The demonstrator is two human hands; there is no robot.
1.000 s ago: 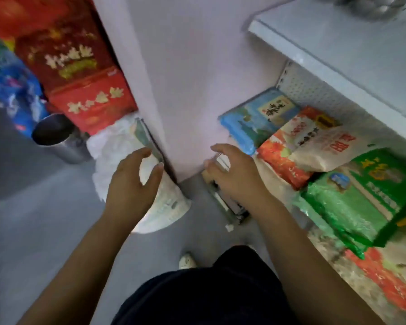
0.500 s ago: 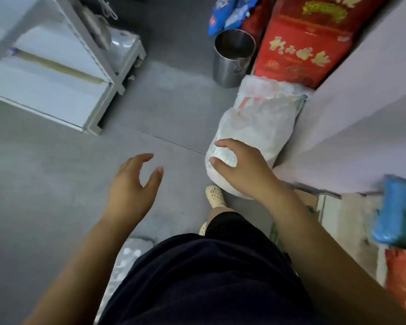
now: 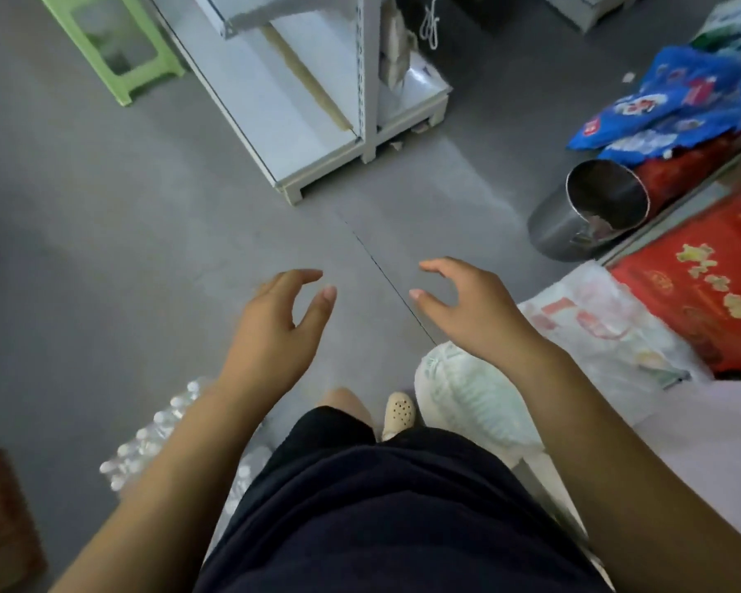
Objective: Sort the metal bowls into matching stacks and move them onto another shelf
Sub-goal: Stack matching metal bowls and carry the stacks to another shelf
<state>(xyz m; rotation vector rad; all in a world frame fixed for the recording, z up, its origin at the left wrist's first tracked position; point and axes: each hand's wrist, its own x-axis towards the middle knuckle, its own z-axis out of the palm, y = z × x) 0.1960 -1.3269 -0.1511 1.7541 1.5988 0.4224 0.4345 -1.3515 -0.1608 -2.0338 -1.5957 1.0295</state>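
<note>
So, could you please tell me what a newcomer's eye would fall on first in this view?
Two bare hands, the left hand and the right hand, hover open over the grey floor in the middle, holding nothing. At the right, a shiny metal bucket stands beside a bright red box and blue bags. A white shelf unit stands at the top, with a green stool to its left.

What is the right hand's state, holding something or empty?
Empty: the right hand hangs above the floor, fingers loosely spread, gripping nothing.
</note>
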